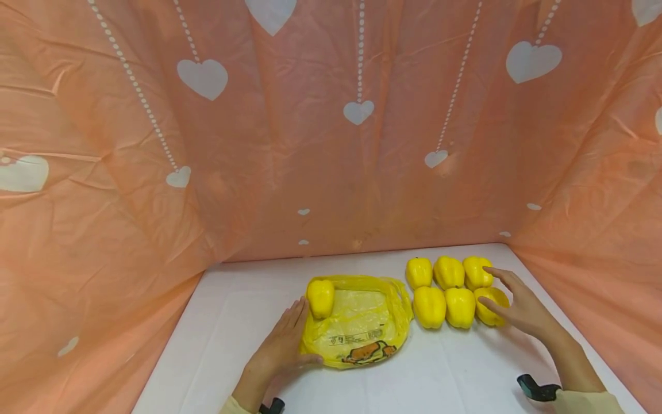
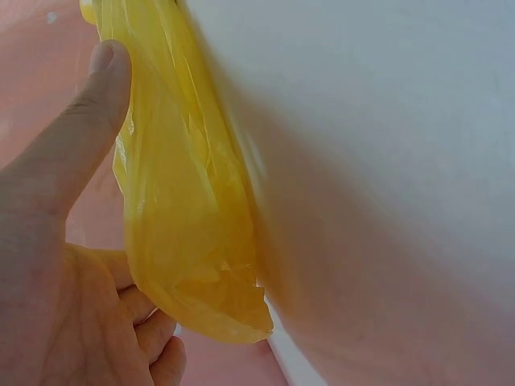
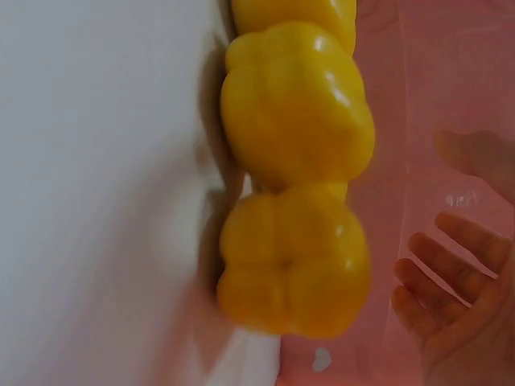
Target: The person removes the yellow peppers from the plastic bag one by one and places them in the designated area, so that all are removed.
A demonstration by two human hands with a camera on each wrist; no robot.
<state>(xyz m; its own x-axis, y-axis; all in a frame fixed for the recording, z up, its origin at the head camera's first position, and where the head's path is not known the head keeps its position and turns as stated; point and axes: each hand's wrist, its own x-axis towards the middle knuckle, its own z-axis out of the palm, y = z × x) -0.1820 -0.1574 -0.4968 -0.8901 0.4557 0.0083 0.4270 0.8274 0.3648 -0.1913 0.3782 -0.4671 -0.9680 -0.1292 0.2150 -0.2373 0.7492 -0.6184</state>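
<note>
A yellow plastic bag (image 1: 357, 322) lies spread on the table, its rim pushed outward in a ring. One yellow bell pepper (image 1: 320, 299) sits in its far left corner. My left hand (image 1: 281, 339) rests along the bag's left side, fingers extended, thumb near the front edge; the left wrist view shows the thumb (image 2: 100, 121) against the plastic. Right of the bag, several yellow bell peppers (image 1: 430, 307) stand in two rows. Over the near right pepper (image 1: 491, 307) hovers my right hand (image 1: 522, 305), fingers spread and holding nothing; the right wrist view shows them apart from it.
A white cloth covers the table (image 1: 217, 333). Orange sheeting with white hearts (image 1: 320, 172) rises behind it and along both sides. Dark straps with small devices (image 1: 538, 390) are on both wrists.
</note>
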